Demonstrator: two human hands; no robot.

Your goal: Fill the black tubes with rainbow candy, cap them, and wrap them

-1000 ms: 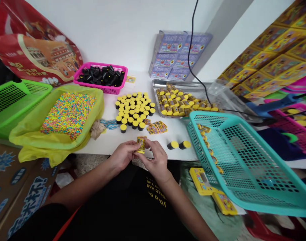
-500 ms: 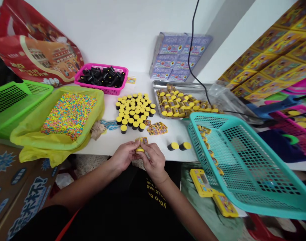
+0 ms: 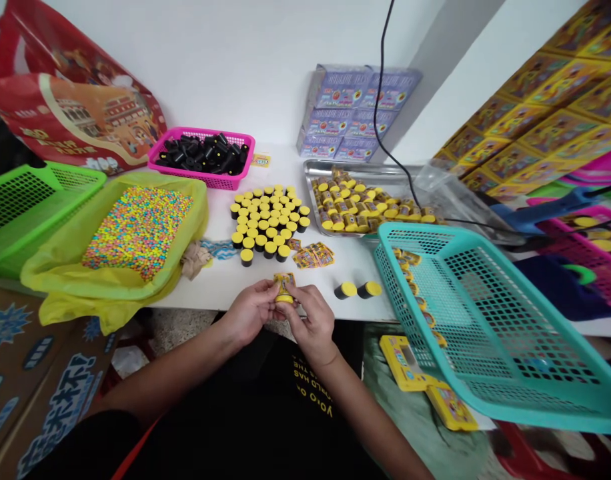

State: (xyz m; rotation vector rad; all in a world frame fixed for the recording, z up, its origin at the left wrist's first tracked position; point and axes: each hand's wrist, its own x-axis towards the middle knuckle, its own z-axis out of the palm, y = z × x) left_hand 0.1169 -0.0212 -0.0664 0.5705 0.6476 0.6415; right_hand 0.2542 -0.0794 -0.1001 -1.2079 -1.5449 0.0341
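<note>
In front of my body, both hands meet on a small yellow-capped canister with a printed wrapper around it. My left hand pinches its left side, and my right hand grips it from the right with the thumb near the yellow cap. Fingers cover part of it. Just beyond stands a cluster of black canisters with yellow lids. Printed labels lie fanned out beside the cluster. Two unlabelled black canisters stand to the right of my hands.
A turquoise basket holds several wrapped canisters; a metal tray holds many more. Left are a yellow-lined tub of coloured candies, a green basket and a pink basket of black containers. A black cable hangs down.
The canister has turned in my fingers, so its printed side now shows more fully above the cap. My hands have barely shifted; the things on the table look the same.
</note>
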